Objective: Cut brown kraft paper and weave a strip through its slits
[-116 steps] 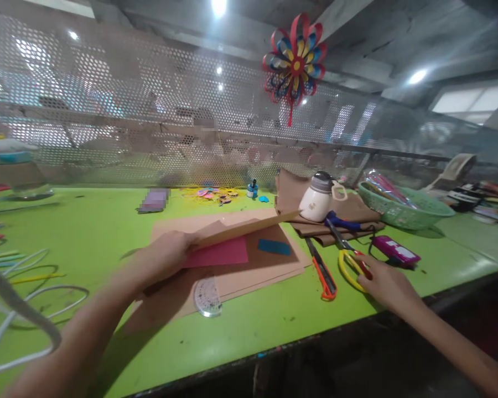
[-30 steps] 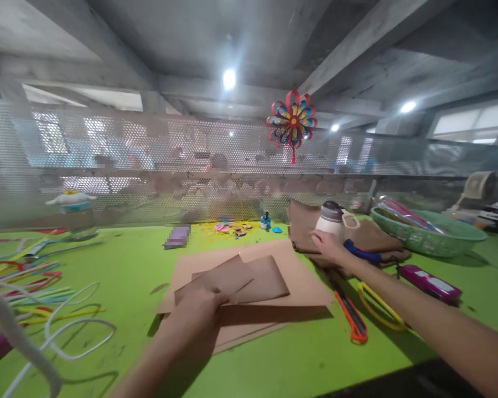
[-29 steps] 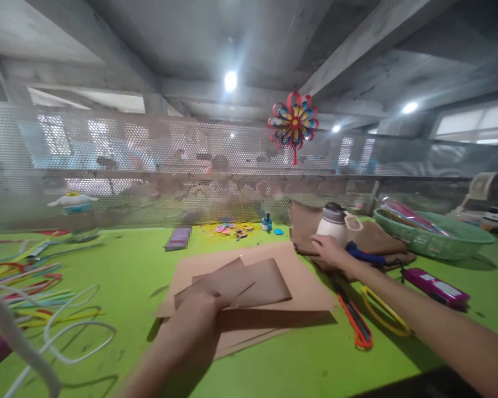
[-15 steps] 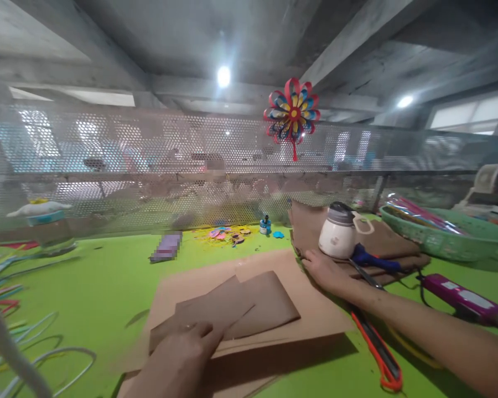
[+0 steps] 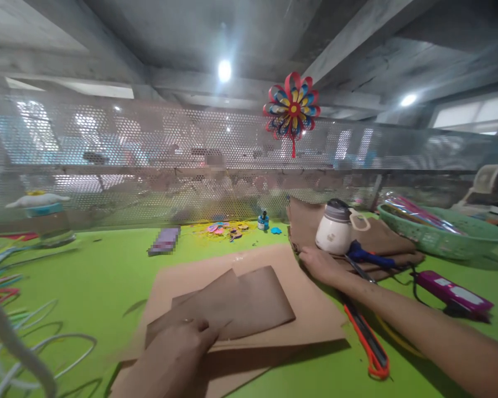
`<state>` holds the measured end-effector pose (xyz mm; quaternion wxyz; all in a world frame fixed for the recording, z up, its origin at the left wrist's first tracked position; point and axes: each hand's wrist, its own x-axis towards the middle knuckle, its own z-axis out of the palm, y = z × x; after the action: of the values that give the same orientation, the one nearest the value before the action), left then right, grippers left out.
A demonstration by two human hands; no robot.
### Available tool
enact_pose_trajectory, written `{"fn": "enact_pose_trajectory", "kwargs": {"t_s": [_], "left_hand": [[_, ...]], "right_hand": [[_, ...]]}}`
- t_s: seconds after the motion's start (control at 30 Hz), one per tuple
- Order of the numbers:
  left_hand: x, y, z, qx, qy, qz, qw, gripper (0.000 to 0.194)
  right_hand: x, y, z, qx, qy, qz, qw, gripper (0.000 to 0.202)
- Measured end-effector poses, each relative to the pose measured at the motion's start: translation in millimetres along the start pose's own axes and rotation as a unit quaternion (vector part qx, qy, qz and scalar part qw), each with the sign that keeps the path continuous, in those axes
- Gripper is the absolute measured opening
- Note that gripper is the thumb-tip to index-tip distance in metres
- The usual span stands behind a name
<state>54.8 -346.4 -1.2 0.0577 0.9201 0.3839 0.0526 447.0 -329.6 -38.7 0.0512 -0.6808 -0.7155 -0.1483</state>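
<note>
1. Two bare hands, both above the green surface (image 5: 108, 276): left hand (image 5: 182, 354), fingers bent and narrowly spaced, touched the dark brown pieces (image 5: 259, 304); whether it pinched or only pressed them could not be told.
2. Dark brown pieces, overlapping: extended beyond the left hand's fingers and toward the right hand (image 5: 321, 265), lying upon light brown sheets (image 5: 317, 318).
3. Right hand, one: palm down, fingers at the near left edge of the brown folded stack (image 5: 305, 221); grip, if any, could not be told.
4. White jug (image 5: 334, 229), grey top, upright: stood on the brown folded stack, just beyond the right hand.
5. Blue handle (image 5: 371, 257), one: lay beyond the right forearm, beside the jug.
6. Orange-edged cutter (image 5: 365, 340), one: lay on the near side of the right hand, its far end near the right wrist; a yellow loop (image 5: 400, 340) was partly hidden under the right forearm.
7. Purple device (image 5: 454, 293), corded, and green basket (image 5: 444, 235), holding clear-wrapped items: to the right of the right hand.
8. Blue bottle (image 5: 263, 222) and small coloured cutouts (image 5: 228, 229): beyond both hands.
9. Coloured strands (image 5: 8, 293), assorted: left of the left hand.
</note>
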Motion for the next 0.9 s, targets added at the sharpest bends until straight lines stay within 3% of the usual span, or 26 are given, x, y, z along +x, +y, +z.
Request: {"fn": "enact_pose_trajectory", "kwargs": {"t_s": [0.2,0.37,0.47,0.53,0.57,0.67,0.77,0.9], "left_hand": [[-3.8,13.0,-17.5,0.023,-0.008,0.041,0.999,0.017],[-12.8,22.7,-29.5,0.009,-0.024,0.058,0.998,0.021],[-6.3,13.3,-33.1,-0.001,-0.043,0.046,0.998,0.033],[6.4,0.4,-34.5,-0.009,-0.034,-0.021,0.999,0.037],[14.2,-6.8,-34.1,0.000,0.008,-0.075,0.997,0.042],[34.5,-25.2,-24.0,0.029,0.066,-0.117,0.990,0.053],[41.1,-30.7,-3.8,0.035,0.076,-0.102,0.991,0.052],[38.2,-21.3,13.1,0.037,0.092,-0.066,0.993,0.053]], "right_hand": [[-0.1,-11.3,-14.9,0.077,0.004,0.036,0.996,0.022],[-24.6,-61.8,-48.3,0.172,0.019,-0.029,0.985,0.025],[-37.5,-94.3,-51.0,0.214,0.008,-0.047,0.976,0.027],[-42.3,-108.7,-45.0,0.239,0.009,-0.017,0.971,0.041],[-43.5,-113.3,-41.0,0.255,0.012,0.003,0.967,0.049],[-42.4,-119.1,-30.9,0.307,0.011,0.055,0.950,0.065],[-39.0,-118.1,-27.8,0.348,0.001,0.087,0.934,0.073],[-43.6,-112.4,-29.0,0.389,-0.004,0.119,0.914,0.076]]}}
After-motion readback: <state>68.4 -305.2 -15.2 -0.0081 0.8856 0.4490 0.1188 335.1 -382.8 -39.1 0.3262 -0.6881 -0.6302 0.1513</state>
